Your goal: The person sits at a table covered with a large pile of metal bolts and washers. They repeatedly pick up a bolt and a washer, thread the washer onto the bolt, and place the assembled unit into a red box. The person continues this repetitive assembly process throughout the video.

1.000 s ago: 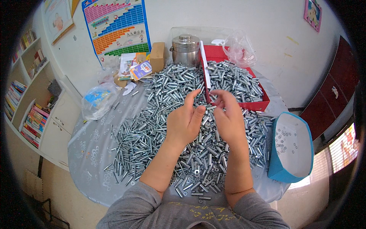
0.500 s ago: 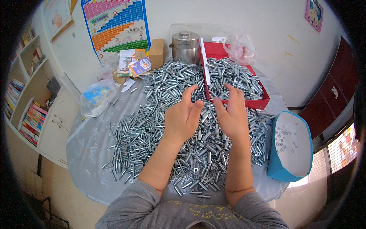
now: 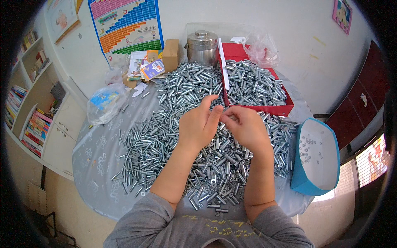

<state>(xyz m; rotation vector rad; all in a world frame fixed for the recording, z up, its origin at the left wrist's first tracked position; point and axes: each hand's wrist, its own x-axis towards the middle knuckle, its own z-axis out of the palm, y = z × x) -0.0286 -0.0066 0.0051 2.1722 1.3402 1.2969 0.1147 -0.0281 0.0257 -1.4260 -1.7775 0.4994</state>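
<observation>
1. Compared with half a second ago, the right hand [image 3: 250, 128] has swung inward, bringing its fingertips just beside the left thumb; the left hand [image 3: 194, 128] has kept nearly the same place.
2. Right grip: thumb and index finger bent close together; whether anything is between them cannot be told.
3. Left grip: thumb and index fingertips stand apart; the other fingers are hidden, so whether they hold something cannot be told.
4. Both hands are above the heap of metal fasteners [image 3: 153, 149], which covers the middle of the tabletop [image 3: 97, 165] and spreads toward its near and far edges.
5. More fasteners fill the red box [image 3: 273, 110] by the far edge, right of a steel canister [image 3: 202, 49].
6. At the right edge, a teal box [image 3: 304, 180] holds scattered small rings [image 3: 305, 155].
7. Near the far left edge lies a clear plastic bag [image 3: 105, 103] with blue contents.
</observation>
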